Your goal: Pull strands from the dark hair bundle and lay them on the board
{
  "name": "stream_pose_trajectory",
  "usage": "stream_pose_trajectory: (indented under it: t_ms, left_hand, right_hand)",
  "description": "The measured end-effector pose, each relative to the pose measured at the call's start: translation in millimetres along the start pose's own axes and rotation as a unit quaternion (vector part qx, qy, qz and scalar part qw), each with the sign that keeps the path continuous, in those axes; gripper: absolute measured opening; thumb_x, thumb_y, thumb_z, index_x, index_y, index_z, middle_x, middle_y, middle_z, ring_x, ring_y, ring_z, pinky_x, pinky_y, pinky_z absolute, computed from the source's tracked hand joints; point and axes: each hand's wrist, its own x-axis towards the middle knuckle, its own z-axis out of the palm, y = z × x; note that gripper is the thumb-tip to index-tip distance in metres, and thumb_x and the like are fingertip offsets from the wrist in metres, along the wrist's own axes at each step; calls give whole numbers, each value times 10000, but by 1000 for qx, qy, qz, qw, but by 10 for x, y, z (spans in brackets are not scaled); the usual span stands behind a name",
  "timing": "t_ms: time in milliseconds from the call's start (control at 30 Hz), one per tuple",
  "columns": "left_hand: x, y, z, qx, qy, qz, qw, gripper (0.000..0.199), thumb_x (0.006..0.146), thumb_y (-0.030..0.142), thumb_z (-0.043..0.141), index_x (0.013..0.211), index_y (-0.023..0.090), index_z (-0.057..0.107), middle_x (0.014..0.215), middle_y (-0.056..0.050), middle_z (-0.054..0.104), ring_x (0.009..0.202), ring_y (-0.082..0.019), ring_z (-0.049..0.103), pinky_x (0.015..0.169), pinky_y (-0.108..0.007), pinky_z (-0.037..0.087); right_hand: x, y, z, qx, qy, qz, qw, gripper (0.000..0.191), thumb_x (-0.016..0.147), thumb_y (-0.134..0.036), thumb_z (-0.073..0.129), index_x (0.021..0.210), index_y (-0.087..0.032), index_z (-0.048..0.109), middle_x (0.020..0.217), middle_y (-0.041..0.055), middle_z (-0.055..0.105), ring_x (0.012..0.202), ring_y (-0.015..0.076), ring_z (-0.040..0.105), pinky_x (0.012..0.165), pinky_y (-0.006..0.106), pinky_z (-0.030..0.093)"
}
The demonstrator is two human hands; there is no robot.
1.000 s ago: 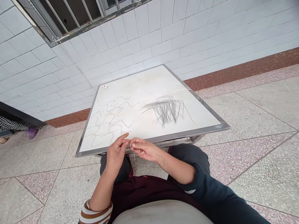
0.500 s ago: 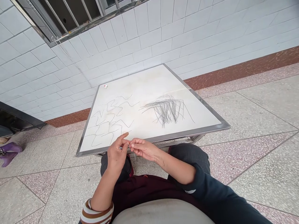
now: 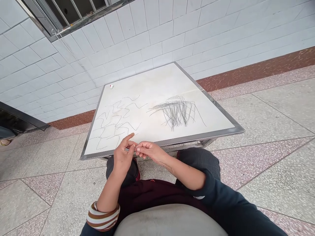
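Note:
My left hand (image 3: 123, 155) and my right hand (image 3: 150, 151) meet fingertip to fingertip over the table's near edge. Both are closed in a pinch, the left index finger raised. A thin pale strand (image 3: 137, 160) hangs below the fingertips; its material is too fine to tell. Beyond my hands, at the right of the white tabletop (image 3: 145, 77), a bunch of thin dark strands (image 3: 174, 113) lies heaped. Several bent, kinked strands (image 3: 115, 123) are spread singly at the left.
The table has a grey metal rim (image 3: 197, 135) and stands close to a white tiled wall (image 3: 147, 36). A small white and red object (image 3: 111, 86) lies at its far left corner. A barred window (image 3: 78, 9) is above. My knees (image 3: 199, 162) are at the near edge.
The view has shifted slightly. Both hands keep their pinch, fingertips together, and the hanging strand shows more plainly. A person's purple shoes at the far left have gone out of view.

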Motion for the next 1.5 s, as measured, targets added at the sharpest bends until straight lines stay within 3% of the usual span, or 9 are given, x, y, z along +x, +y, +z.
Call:
stream_pose_trajectory:
  t_ms: [133, 233, 333, 433, 600, 700, 1000, 1333, 1500]
  left_hand:
    - [11, 46, -24, 63, -8, 40, 997, 389, 865, 252, 483, 1252, 252, 519, 927, -3, 692, 829, -152, 620, 790, -290, 484]
    - [9, 59, -88, 114, 65, 112, 985, 367, 867, 266, 497, 1228, 220, 547, 1088, -61, 659, 1065, -213, 545, 922, -361, 424]
    - [-63, 8, -110, 74, 147, 76, 983, 328, 860, 302, 524, 1167, 207, 586, 1043, -76, 658, 978, -207, 580, 880, -358, 440]
    - [-185, -102, -14, -81, 71, -43, 993, 404, 824, 349, 582, 1201, 208, 544, 907, -48, 679, 825, -173, 623, 780, -314, 476]
    - [-312, -233, 234, -288, -62, -143, 945, 486, 767, 338, 656, 1199, 172, 509, 830, -47, 703, 783, -171, 647, 737, -300, 493]
    - [-322, -259, 298, -321, -61, -157, 932, 429, 763, 330, 658, 1145, 169, 549, 785, -33, 697, 751, -165, 649, 711, -289, 501]
    - [-370, -435, 399, -220, -9, -121, 968, 366, 780, 327, 628, 1123, 205, 588, 728, 3, 671, 715, -163, 650, 718, -295, 507]
    - [-366, -386, 407, -488, -53, -290, 822, 403, 670, 237, 760, 1045, 163, 633, 725, -3, 652, 663, -103, 637, 644, -216, 513]
    - [-386, -416, 457, -510, -41, -293, 808, 397, 644, 215, 780, 1014, 169, 646, 706, 1, 655, 654, -102, 637, 638, -213, 510]
  right_hand:
    - [9, 6, 2, -3, 19, 7, 1000, 266, 704, -401, 702, 764, -156, 618, 684, -10, 631, 587, 70, 529, 522, 183, 388]
    - [22, 29, -34, 8, 43, -2, 999, 268, 715, -407, 691, 797, -161, 622, 703, -4, 635, 596, 74, 538, 511, 178, 395]
    - [25, 18, -77, 10, 73, -16, 997, 269, 718, -414, 686, 801, -165, 625, 737, 11, 644, 615, 83, 547, 491, 174, 396]
    - [18, -19, -95, 15, 78, -44, 996, 260, 731, -418, 671, 816, -177, 626, 758, 12, 639, 646, 94, 554, 487, 176, 401]
    - [3, -51, -94, -2, 55, -75, 996, 231, 777, -416, 622, 830, -191, 618, 789, 5, 618, 673, 100, 541, 492, 182, 397]
    - [0, -47, -96, -9, 48, -72, 996, 210, 797, -398, 602, 835, -191, 602, 800, 2, 613, 692, 100, 532, 511, 183, 396]
    - [59, 50, -122, -28, 85, -64, 994, 248, 828, -424, 556, 920, -196, 519, 765, -3, 618, 598, 87, 505, 488, 192, 377]
    - [78, 63, -147, -6, 99, -36, 994, 258, 803, -433, 584, 899, -197, 546, 716, -18, 609, 568, 82, 524, 556, 224, 425]
    - [79, 83, -158, -5, 100, -25, 995, 261, 794, -440, 593, 893, -201, 553, 712, -16, 612, 574, 89, 529, 567, 231, 432]
